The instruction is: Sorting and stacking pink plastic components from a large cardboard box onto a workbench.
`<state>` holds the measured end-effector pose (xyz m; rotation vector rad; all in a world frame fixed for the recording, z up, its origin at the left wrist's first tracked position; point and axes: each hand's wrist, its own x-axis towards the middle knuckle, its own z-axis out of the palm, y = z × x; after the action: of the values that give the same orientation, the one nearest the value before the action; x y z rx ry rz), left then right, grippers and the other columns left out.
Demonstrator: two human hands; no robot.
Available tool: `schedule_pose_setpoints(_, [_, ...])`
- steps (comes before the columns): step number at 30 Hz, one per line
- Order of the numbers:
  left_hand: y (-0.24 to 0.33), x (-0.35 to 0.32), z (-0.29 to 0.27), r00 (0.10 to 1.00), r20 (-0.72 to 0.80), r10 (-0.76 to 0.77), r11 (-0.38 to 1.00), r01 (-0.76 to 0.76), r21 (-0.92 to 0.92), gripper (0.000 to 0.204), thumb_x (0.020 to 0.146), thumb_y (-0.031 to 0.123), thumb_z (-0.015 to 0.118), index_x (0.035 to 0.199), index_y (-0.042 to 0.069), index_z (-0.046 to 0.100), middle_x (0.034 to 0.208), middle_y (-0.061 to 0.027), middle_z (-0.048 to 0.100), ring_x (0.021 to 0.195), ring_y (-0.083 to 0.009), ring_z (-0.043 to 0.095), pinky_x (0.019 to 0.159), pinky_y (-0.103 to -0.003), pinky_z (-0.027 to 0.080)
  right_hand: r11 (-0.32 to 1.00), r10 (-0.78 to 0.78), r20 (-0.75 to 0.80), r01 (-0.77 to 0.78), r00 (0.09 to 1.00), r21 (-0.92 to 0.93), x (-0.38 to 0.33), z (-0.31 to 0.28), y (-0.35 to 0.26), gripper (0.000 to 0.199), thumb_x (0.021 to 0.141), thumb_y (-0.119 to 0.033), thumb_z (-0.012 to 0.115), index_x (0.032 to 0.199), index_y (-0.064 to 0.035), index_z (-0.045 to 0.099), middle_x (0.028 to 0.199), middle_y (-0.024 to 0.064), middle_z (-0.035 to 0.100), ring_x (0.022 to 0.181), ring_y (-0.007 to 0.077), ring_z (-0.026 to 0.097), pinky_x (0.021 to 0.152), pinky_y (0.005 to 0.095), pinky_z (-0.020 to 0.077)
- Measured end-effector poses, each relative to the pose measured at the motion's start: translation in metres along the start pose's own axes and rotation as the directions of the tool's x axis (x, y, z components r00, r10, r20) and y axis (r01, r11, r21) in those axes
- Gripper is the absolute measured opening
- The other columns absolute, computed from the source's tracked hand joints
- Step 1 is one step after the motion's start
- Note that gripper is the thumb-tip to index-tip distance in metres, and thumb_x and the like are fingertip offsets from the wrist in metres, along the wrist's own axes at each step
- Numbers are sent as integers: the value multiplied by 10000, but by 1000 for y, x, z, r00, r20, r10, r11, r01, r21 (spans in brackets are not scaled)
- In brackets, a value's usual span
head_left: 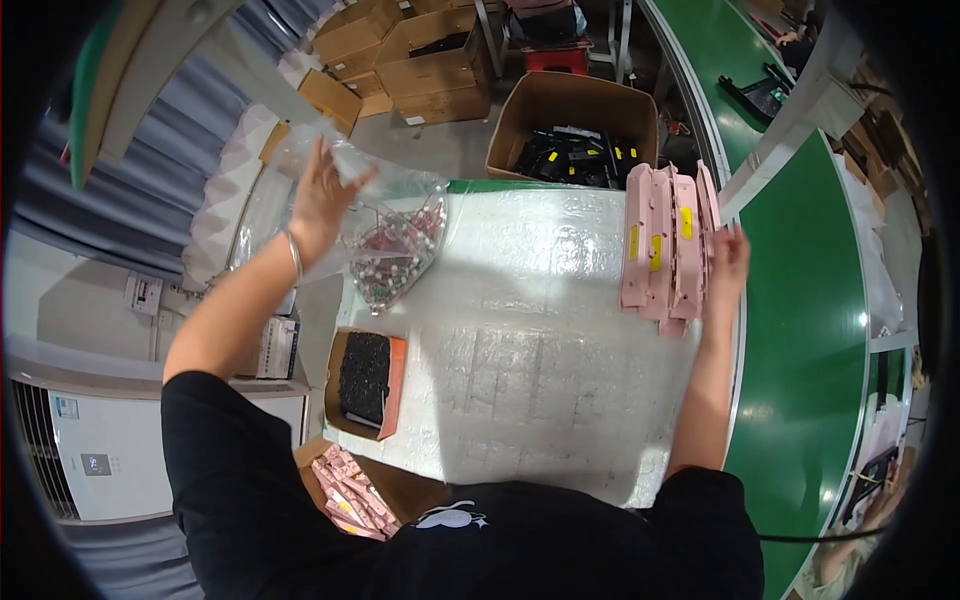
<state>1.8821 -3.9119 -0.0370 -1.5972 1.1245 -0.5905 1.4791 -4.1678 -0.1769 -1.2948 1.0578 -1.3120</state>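
My left hand (320, 200) is raised at the upper left, fingers spread, beside the mouth of a clear plastic bag (345, 165). Inside the bag lies a heap of small wired parts (395, 250) with red leads and whitish ends. At the table's right edge, my right hand (732, 265) has its fingers curled against the outermost piece of a row of long pink plastic parts (660, 250). Several of these parts stand side by side, some with yellow labels. That outer piece tilts away from the others. The right thumb is mostly hidden.
A small open box (397, 385) of tiny black pieces stands on the white-covered table (530, 370). Near my body, another carton holds more pink parts (350, 490). Beyond the table is a large carton (510, 110) of black parts. A green conveyor belt (800, 300) runs along the right.
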Motion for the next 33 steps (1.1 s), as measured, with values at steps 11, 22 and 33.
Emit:
schedule_pose_setpoints(11, [-29,-175,-113,454,-890,47,731,-623,-279,74,618,94,567,688,75,549,724,-29,483,757,-180,502,937,-432,387,665,-555,666,747,498,-3,-224,101,-153,1132,549,-473,778,1354,33,163,1393,207,224,1303,359,203,1065,428,165])
schedule_pose_setpoints(22, [15,-324,-86,108,-826,-552,185,-951,-248,254,796,-7,586,1044,-40,541,1038,-125,530,977,-246,525,895,-446,417,610,-691,-146,464,708,-642,-432,-33,-153,248,597,-69,626,829,-2,572,771,122,578,675,269,584,571,336,446])
schedule_pose_setpoints(33, [192,-385,-86,275,-830,485,-484,-706,-516,414,705,64,678,1092,30,534,1108,-152,526,1022,-307,526,850,-344,437,556,341,-717,-745,608,-368,-639,-165,12,369,787,-280,591,1033,-5,568,1029,184,572,997,381,507,879,409,406])
